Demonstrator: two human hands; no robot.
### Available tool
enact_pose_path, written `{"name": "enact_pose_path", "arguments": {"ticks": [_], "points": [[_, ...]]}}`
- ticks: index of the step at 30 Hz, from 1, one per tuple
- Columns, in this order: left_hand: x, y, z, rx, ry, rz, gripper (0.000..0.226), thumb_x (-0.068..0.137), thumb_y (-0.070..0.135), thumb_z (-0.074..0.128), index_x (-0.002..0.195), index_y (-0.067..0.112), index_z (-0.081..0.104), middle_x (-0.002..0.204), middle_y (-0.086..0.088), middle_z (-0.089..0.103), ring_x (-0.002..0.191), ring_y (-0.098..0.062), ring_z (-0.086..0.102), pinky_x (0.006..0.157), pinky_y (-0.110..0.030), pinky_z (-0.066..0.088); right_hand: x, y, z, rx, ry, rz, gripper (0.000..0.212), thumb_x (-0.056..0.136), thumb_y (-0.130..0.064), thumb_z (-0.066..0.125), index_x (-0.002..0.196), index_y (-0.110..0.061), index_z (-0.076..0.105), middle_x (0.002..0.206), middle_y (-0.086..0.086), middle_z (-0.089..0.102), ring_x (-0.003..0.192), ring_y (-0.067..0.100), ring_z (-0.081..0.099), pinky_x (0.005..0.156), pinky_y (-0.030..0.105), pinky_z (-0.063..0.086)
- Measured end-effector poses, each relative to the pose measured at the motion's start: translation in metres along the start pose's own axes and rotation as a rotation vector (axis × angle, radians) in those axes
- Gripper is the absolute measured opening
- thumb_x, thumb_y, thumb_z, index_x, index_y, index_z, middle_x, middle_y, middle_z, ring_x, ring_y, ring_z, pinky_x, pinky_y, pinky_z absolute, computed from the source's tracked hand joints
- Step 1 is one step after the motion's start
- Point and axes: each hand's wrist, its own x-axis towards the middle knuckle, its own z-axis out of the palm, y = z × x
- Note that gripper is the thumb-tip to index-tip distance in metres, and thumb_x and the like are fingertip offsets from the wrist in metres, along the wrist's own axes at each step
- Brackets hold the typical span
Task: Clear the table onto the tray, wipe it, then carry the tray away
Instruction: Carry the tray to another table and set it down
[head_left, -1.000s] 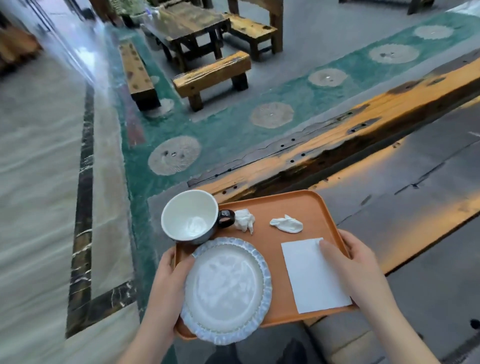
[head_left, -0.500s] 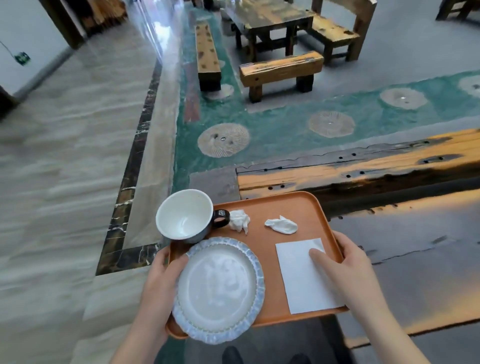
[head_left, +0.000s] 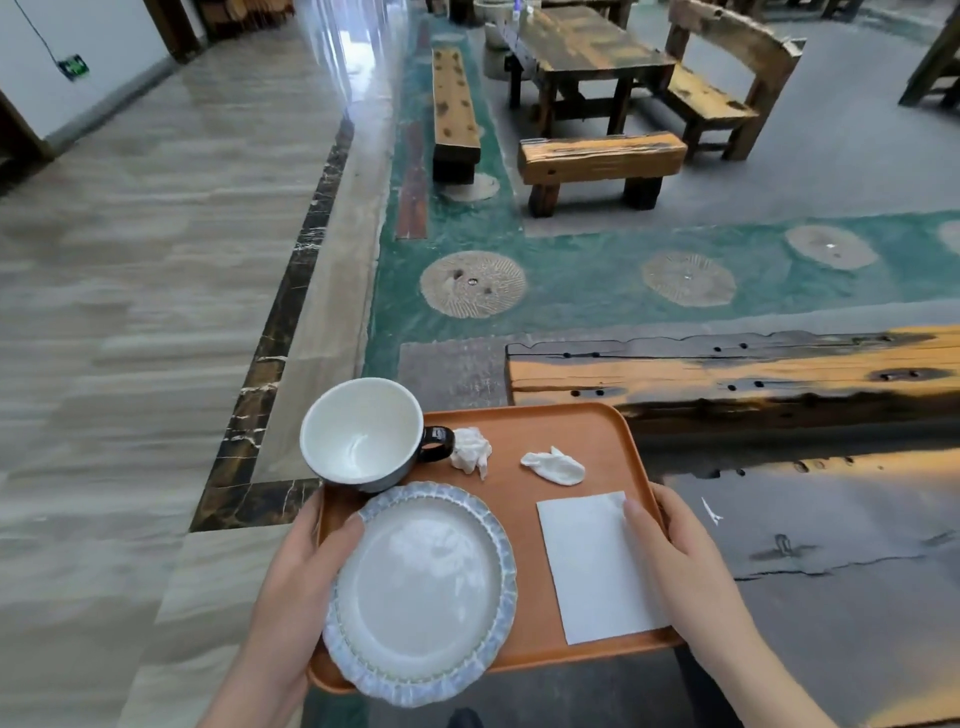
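Note:
I carry an orange tray (head_left: 566, 426) in both hands, low in the head view. My left hand (head_left: 306, 582) grips its left rim, thumb against a blue-rimmed white plate (head_left: 421, 592). My right hand (head_left: 675, 561) grips the right rim, thumb pressing a flat white napkin (head_left: 592, 571). A white-lined dark cup (head_left: 363, 434) stands at the tray's far left corner. Two crumpled tissues (head_left: 470, 449) (head_left: 553, 466) lie beyond the napkin.
The dark wooden table (head_left: 831, 545) lies to my right, with a long wooden bench (head_left: 727, 371) beyond it. Ahead are a green floor strip with round stone discs (head_left: 472, 283), further benches (head_left: 597, 161) and a table (head_left: 582, 47). A pale stone walkway (head_left: 130, 312) runs on the left.
The view has swung left, away from the table, toward the walkway and the far benches. Both hands keep the same hold on the tray; nothing on it has shifted.

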Motion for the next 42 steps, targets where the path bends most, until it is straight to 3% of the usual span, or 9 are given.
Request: {"name": "enact_pose_path", "arguments": {"ticks": [3, 6, 15, 20, 24, 29, 31, 36, 42], "points": [[0.006, 0.000, -0.017, -0.020, -0.028, 0.013, 0.044, 0.078, 0.032, 0.073, 0.116, 0.053, 0.070, 0.119, 0.002, 0.079, 0.104, -0.023, 0.078, 0.075, -0.035, 0.063, 0.006, -0.004, 0.011, -0.011, -0.078, 0.019, 0.058, 0.073, -0.079, 0.046, 0.122, -0.049, 0.039, 0.104, -0.035, 0.056, 0.084, -0.001, 0.066, 0.046, 0.005, 0.046], [0.016, -0.001, -0.029, -0.019, -0.009, 0.013, 0.051, 0.076, 0.030, 0.074, 0.122, 0.052, 0.066, 0.123, 0.004, 0.077, 0.107, -0.020, 0.077, 0.083, -0.041, 0.058, 0.017, -0.011, 0.022, -0.037, -0.114, 0.020, 0.061, 0.072, -0.079, 0.052, 0.123, -0.049, 0.038, 0.107, -0.032, 0.058, 0.085, 0.002, 0.069, 0.050, 0.009, 0.051], [0.071, 0.006, -0.031, -0.097, 0.008, 0.000, 0.048, 0.072, 0.033, 0.079, 0.116, 0.052, 0.071, 0.119, -0.002, 0.079, 0.103, -0.028, 0.078, 0.069, -0.034, 0.065, 0.070, -0.030, 0.050, -0.071, -0.033, -0.018, 0.054, 0.075, -0.077, 0.048, 0.120, -0.049, 0.041, 0.107, -0.028, 0.059, 0.090, 0.008, 0.067, 0.066, 0.025, 0.056], [0.128, 0.008, -0.017, -0.104, 0.026, -0.008, 0.047, 0.083, 0.026, 0.080, 0.123, 0.047, 0.069, 0.122, -0.002, 0.078, 0.108, -0.029, 0.076, 0.073, -0.036, 0.065, 0.129, -0.047, 0.054, -0.060, -0.034, -0.048, 0.052, 0.076, -0.074, 0.047, 0.119, -0.045, 0.051, 0.102, -0.025, 0.066, 0.082, 0.003, 0.070, 0.058, 0.015, 0.050], [0.185, 0.021, 0.006, -0.051, 0.034, 0.016, 0.035, 0.096, 0.018, 0.070, 0.118, 0.045, 0.072, 0.121, -0.001, 0.078, 0.107, -0.028, 0.077, 0.076, -0.037, 0.065, 0.191, -0.066, 0.056, -0.032, -0.030, -0.073, 0.048, 0.083, -0.070, 0.050, 0.122, -0.042, 0.054, 0.098, -0.027, 0.068, 0.084, 0.000, 0.069, 0.063, 0.020, 0.050], [0.250, 0.049, 0.040, -0.025, 0.062, 0.006, 0.045, 0.079, 0.038, 0.078, 0.122, 0.045, 0.070, 0.123, 0.002, 0.077, 0.109, -0.026, 0.076, 0.081, -0.041, 0.063, 0.268, -0.097, 0.049, 0.019, -0.054, -0.072, 0.042, 0.085, -0.065, 0.057, 0.121, -0.043, 0.055, 0.094, -0.029, 0.069, 0.082, -0.003, 0.069, 0.062, 0.021, 0.050], [0.276, 0.054, 0.051, -0.021, 0.078, 0.010, 0.051, 0.074, 0.044, 0.081, 0.124, 0.046, 0.069, 0.124, 0.002, 0.077, 0.110, -0.026, 0.076, 0.083, -0.043, 0.062, 0.298, -0.105, 0.048, 0.018, -0.068, -0.053, 0.040, 0.090, -0.057, 0.060, 0.125, -0.039, 0.054, 0.103, -0.025, 0.068, 0.085, 0.003, 0.069, 0.063, 0.023, 0.050], [0.335, 0.067, 0.073, -0.030, 0.128, -0.019, 0.055, 0.070, 0.053, 0.079, 0.124, 0.050, 0.067, 0.118, 0.005, 0.079, 0.102, -0.021, 0.078, 0.071, -0.033, 0.065, 0.365, -0.129, 0.049, 0.039, -0.111, -0.060, 0.029, 0.094, -0.047, 0.061, 0.119, -0.034, 0.064, 0.101, -0.020, 0.074, 0.089, 0.002, 0.070, 0.069, 0.028, 0.050], [0.406, 0.085, 0.091, -0.012, 0.125, -0.007, 0.033, 0.095, 0.036, 0.072, 0.124, 0.053, 0.067, 0.119, 0.007, 0.078, 0.102, -0.020, 0.078, 0.069, -0.031, 0.064, 0.431, -0.160, 0.055, 0.096, -0.145, -0.060, 0.012, 0.096, -0.042, 0.061, 0.106, -0.038, 0.066, 0.092, -0.029, 0.072, 0.079, -0.009, 0.068, 0.065, 0.026, 0.046]]}}
